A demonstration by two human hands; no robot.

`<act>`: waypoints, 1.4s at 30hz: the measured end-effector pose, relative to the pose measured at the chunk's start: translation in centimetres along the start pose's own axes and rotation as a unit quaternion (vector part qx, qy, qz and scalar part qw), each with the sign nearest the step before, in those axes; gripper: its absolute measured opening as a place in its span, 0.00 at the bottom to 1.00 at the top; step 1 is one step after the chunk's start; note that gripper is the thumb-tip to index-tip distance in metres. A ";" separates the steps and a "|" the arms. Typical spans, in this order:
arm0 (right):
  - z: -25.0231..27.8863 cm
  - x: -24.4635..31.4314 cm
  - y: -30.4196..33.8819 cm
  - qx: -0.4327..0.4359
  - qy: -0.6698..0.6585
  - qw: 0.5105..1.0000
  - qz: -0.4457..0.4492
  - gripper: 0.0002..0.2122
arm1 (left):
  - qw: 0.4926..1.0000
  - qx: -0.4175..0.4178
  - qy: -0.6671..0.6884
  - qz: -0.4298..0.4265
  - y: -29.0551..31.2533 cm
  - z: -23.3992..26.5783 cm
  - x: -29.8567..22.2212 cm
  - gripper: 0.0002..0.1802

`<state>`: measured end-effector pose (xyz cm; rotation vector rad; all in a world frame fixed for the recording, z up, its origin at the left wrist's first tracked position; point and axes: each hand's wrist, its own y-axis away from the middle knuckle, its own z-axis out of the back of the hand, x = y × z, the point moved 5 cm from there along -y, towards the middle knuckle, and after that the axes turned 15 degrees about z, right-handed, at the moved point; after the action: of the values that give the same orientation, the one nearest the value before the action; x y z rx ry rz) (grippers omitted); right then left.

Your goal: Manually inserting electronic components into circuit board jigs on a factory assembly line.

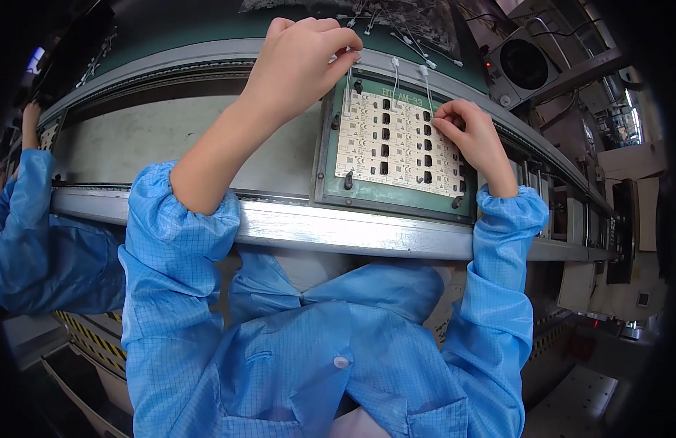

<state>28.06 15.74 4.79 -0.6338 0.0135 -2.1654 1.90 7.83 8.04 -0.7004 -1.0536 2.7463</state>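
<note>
A cream circuit board panel with rows of black components lies in a green fixture plate on the rail line. My left hand is over the fixture's far left corner, thumb and fingers pinched on a small white connector whose pale wire runs down to the panel. Two more white connectors, one in the middle and one to its right, rest at the far edge with wires reaching the panel. My right hand is closed at the panel's right side, fingertips by a black component; anything in them is hidden.
A metal rail runs along the near side. Loose white-ended wires lie on the green surface beyond the far rail. At the left, another person's blue sleeve and hand reach over the line. A round black fan-like unit stands far right.
</note>
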 end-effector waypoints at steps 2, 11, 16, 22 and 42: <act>0.0 0.0 0.0 -0.005 0.012 1.000 0.002 0.08 | 1.000 -0.006 -0.007 -0.006 0.0 0.1 0.0 0.05; -0.3 -0.3 -0.2 -0.023 0.014 0.999 0.032 0.07 | 1.000 -0.017 -0.002 -0.020 0.2 -0.3 0.1 0.05; 0.0 -0.3 -0.1 -0.030 0.001 0.999 0.036 0.07 | 1.000 -0.005 0.005 -0.015 0.3 -0.5 0.3 0.06; -0.3 0.0 -0.4 -0.016 0.062 0.996 0.062 0.05 | 1.000 -0.016 -0.012 -0.015 0.3 -0.5 0.1 0.05; 2.3 2.6 1.7 -0.052 0.123 0.987 0.093 0.07 | 0.996 0.025 0.080 -0.009 -0.8 0.0 -1.6 0.06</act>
<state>28.99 13.17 7.55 -0.4025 0.3067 -2.0570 3.33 8.04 9.17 -0.8817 -0.9494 2.6397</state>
